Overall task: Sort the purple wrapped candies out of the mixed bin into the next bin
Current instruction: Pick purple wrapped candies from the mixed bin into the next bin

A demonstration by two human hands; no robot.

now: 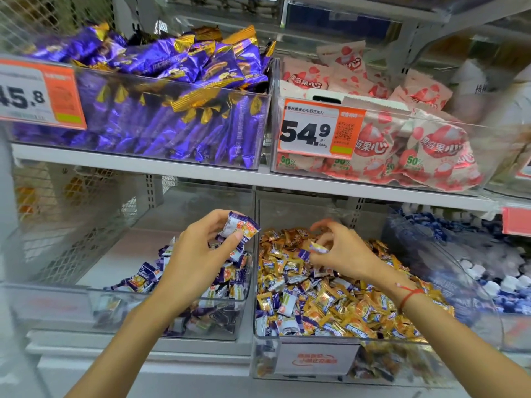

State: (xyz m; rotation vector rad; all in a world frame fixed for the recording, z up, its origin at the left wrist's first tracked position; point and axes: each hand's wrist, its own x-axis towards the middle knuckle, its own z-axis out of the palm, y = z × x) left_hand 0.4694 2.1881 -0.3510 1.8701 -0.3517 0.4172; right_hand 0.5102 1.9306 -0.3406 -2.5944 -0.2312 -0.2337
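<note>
Your left hand [201, 248] has its fingers curled round a small bunch of purple wrapped candies [240, 225], held above the next bin [172, 331], just left of the mixed bin [310, 340]. Your right hand [342, 251] pinches one purple candy [316, 248] between thumb and fingertips, just above the gold and purple heap in the mixed bin. A red string [409, 295] circles your right wrist. Above the mixed bin, a price tag [319, 129] reads 54.9.
</note>
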